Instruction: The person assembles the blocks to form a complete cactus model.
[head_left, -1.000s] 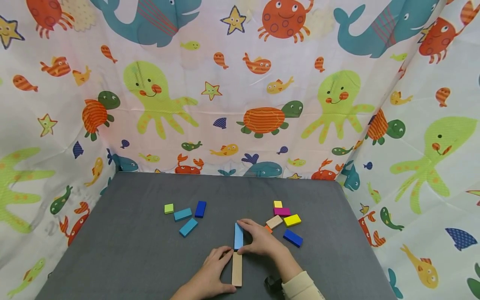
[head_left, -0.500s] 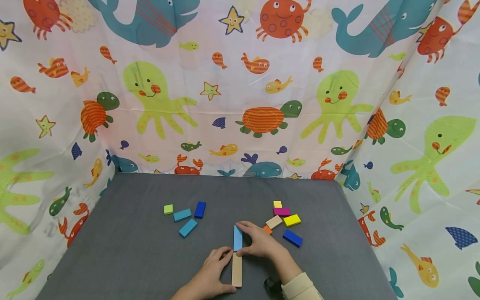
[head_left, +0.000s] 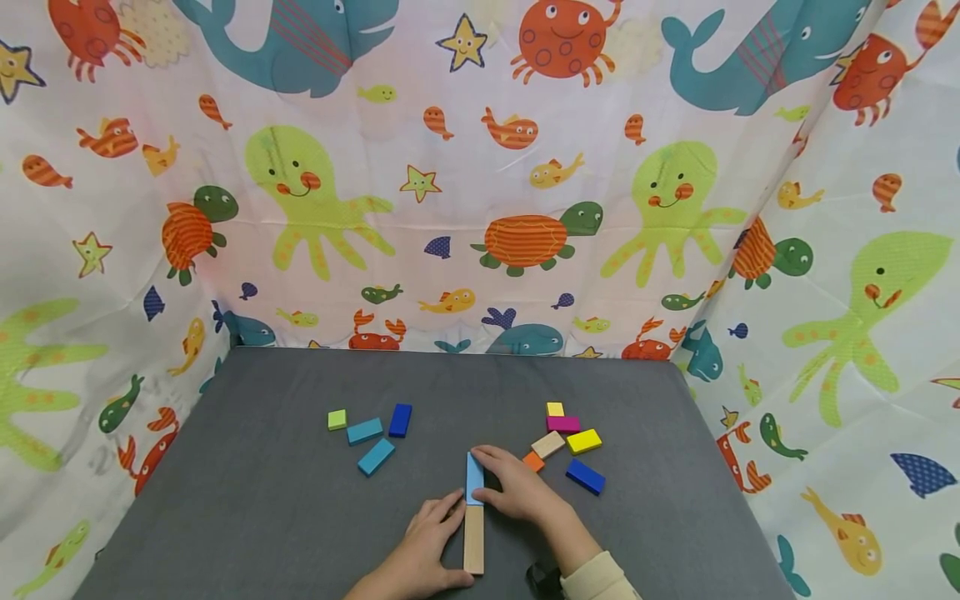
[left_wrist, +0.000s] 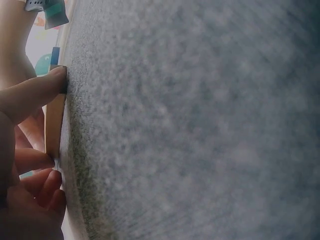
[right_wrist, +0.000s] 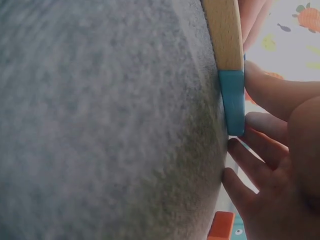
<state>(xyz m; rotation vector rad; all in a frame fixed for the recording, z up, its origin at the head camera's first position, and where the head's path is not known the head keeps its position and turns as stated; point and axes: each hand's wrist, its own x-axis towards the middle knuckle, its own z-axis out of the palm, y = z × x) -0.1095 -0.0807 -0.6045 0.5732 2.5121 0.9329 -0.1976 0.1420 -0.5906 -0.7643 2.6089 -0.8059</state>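
A plain wooden block [head_left: 474,542] lies lengthwise on the grey tabletop in the head view. My left hand [head_left: 422,546] spans it, thumb at the near end and index finger by the far end. A light blue block [head_left: 474,477] continues the line beyond it, the two meeting end to end. My right hand [head_left: 521,493] grips the blue block between thumb near the joint and fingers at the far end. In the right wrist view the blue block [right_wrist: 233,100] abuts the wooden block [right_wrist: 225,35]. The left wrist view shows my left thumb [left_wrist: 42,90] pressing the wooden block's end.
Left of the hands lie a green cube [head_left: 337,419], two teal blocks [head_left: 365,431] and a dark blue block [head_left: 401,420]. On the right are yellow, magenta [head_left: 563,424], wooden, orange [head_left: 533,462] and blue [head_left: 585,477] blocks. A patterned curtain [head_left: 450,275] surrounds the table [head_left: 262,533].
My right hand has drawn the light blue block slightly toward me, against the wooden one. More of the orange block shows. My left hand stays about where it was.
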